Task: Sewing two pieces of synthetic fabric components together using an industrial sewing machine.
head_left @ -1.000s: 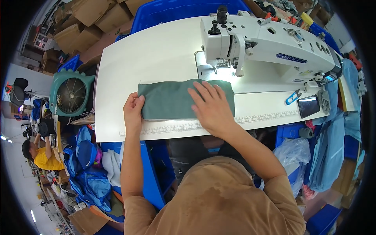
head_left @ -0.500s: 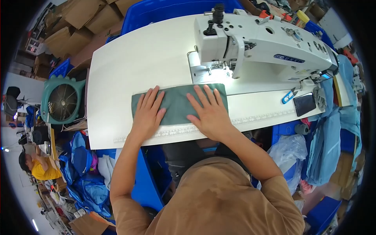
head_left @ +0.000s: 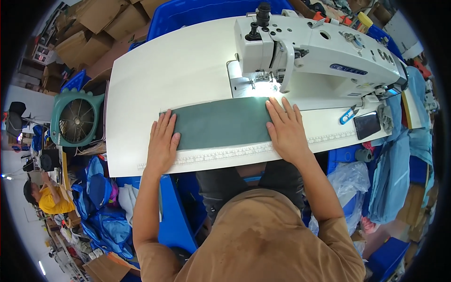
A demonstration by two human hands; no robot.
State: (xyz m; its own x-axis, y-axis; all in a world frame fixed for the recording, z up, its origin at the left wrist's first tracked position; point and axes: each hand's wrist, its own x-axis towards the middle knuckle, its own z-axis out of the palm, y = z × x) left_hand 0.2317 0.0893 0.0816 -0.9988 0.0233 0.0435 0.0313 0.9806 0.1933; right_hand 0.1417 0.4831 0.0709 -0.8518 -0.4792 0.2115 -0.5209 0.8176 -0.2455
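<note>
A green rectangular piece of fabric (head_left: 221,124) lies flat on the white sewing table (head_left: 159,66), just in front of the lit needle area of a white sewing machine (head_left: 319,51). My left hand (head_left: 163,141) rests on the fabric's left end, fingers stretched out and pointing away from me. At its right end lies my right hand (head_left: 287,129), fingers extended, fingertips close to the machine's bed. Between the hands the cloth looks smooth. A printed ruler strip (head_left: 225,154) runs along the table's near edge, below the fabric.
Right of my right hand lie a blue thread snipper (head_left: 348,115) and a black phone (head_left: 367,125). A green fan (head_left: 76,120) stands left of the table. Blue bins (head_left: 188,16) and piled fabrics (head_left: 101,211) surround it. A person in yellow (head_left: 51,199) sits far left.
Both hands have slid apart across the fabric: the left toward its left end, the right toward its right end. More of the cloth's middle shows. The fabric has hardly moved.
</note>
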